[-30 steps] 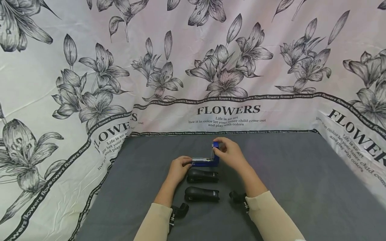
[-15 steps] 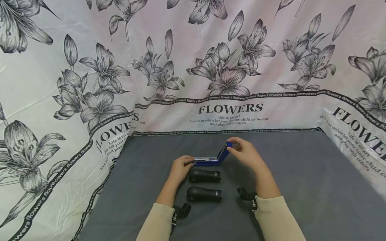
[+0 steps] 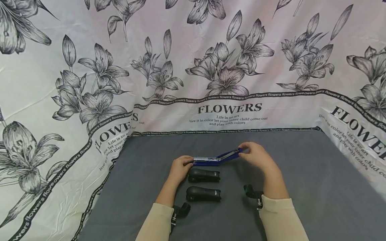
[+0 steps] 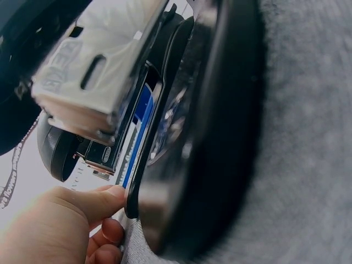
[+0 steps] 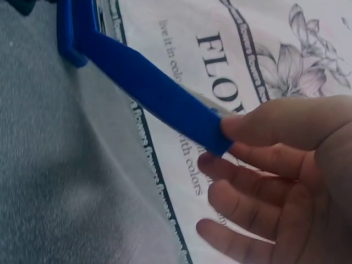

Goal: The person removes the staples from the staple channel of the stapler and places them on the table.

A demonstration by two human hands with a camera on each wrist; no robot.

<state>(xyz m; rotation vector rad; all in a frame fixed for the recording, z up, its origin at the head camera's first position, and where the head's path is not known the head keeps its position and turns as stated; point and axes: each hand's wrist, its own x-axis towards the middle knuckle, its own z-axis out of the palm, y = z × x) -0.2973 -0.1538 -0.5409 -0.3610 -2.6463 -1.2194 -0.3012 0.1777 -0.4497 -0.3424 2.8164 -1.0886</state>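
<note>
A blue stapler (image 3: pixel 206 163) lies on the table with its top arm (image 3: pixel 230 155) swung far back to the right, baring the metal staple channel. My left hand (image 3: pixel 180 169) pinches the left end of its base. At the tip of the raised arm, my right hand (image 3: pixel 259 157) grips between thumb and index finger. In the right wrist view the blue arm (image 5: pixel 165 96) slopes down to that thumb, and the other fingers are spread below. Close to the left wrist camera, black staplers hide most of the blue stapler (image 4: pixel 137 146).
Two black staplers (image 3: pixel 204 175) (image 3: pixel 203 194) lie side by side in front of the blue one. Grey cloth (image 3: pixel 144 187) covers the table. Floral curtains (image 3: pixel 229 117) stand behind and at the sides.
My right hand has moved right and down, swinging the blue stapler's top arm from upright to a low slant. The left hand has kept its hold on the base.
</note>
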